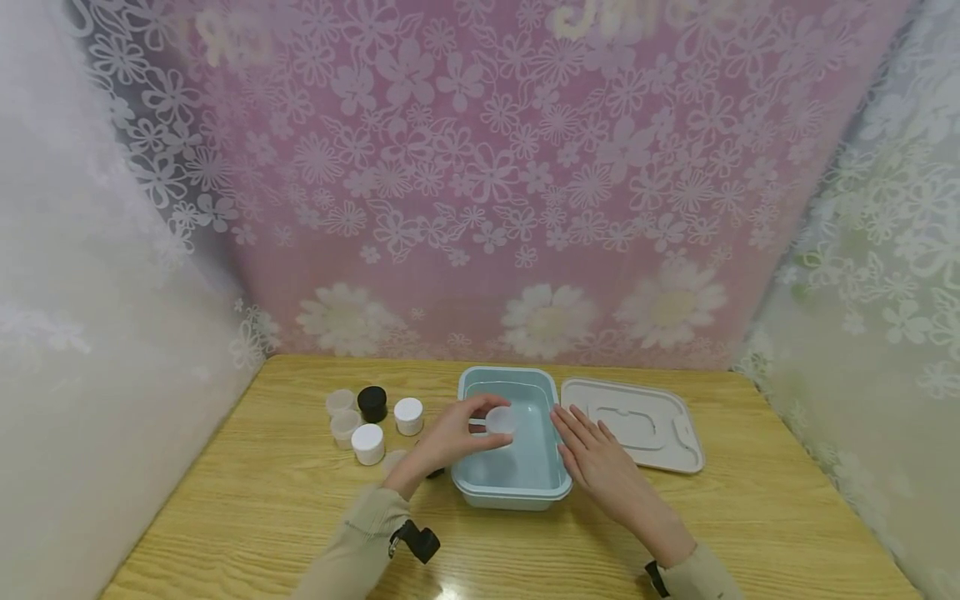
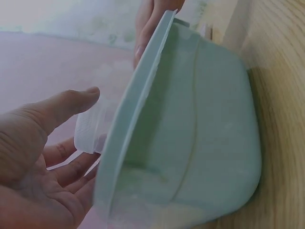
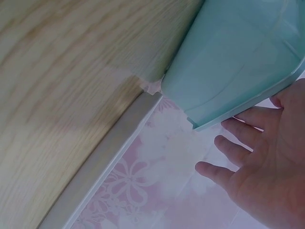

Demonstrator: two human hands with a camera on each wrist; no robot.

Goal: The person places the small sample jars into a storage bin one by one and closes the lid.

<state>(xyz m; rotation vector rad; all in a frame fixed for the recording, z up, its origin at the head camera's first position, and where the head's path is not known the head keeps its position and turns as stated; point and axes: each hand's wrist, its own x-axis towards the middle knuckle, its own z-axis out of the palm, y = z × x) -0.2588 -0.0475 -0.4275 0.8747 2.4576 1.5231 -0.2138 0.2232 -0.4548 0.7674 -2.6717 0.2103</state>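
Note:
My left hand holds a small translucent jar between thumb and fingers, over the light blue plastic bin. In the left wrist view, the jar's ridged lid shows past the bin's rim, which hides the rest of it. My right hand lies along the bin's right edge with its fingers straight. From the right wrist view, the fingers are extended and slightly spread, right at the rim of the bin.
Left of the bin stand white-lidded jars, a black-lidded jar and translucent jars. A pale grey bin lid lies on the wooden table to the right. Behind hangs a pink floral curtain.

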